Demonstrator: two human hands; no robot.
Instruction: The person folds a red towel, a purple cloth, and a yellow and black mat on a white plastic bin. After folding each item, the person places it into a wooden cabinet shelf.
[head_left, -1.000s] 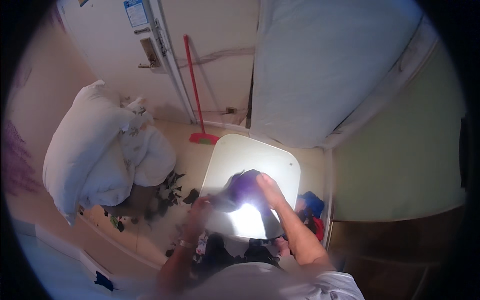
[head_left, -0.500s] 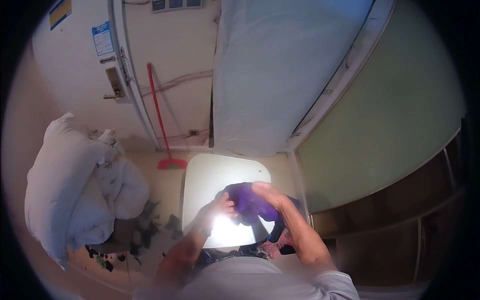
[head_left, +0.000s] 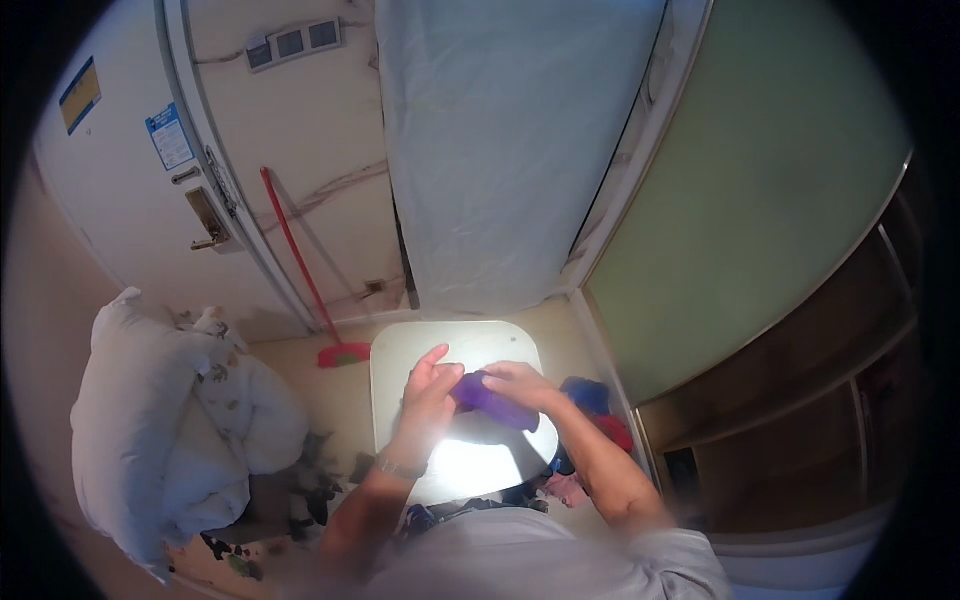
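A rolled or bunched purple cloth [head_left: 503,407] is between my two hands, over the white table. My right hand [head_left: 518,384] grips it from above and the right, fingers bent over its upper edge. On its left end, my left hand [head_left: 430,392] holds it with the thumb side against the fabric, one finger pointing up and away. The lower fingers of the left hand are partly hidden. Beneath them lies the white rounded tabletop [head_left: 400,345], brightly lit around the hands.
White bedding [head_left: 150,420] is heaped at the left. A red broom [head_left: 295,250] leans on the wall by the door [head_left: 110,190]. Blue clothing [head_left: 585,395] and red clothing [head_left: 613,432] lie right of the table. Dark shelves [head_left: 790,440] stand at the right, below a green panel [head_left: 760,200].
The purple cloth has become a smaller, narrower bundle. My left hand has moved up to its end and my right hand has closed over it. The view has shifted, showing clothing beside the table.
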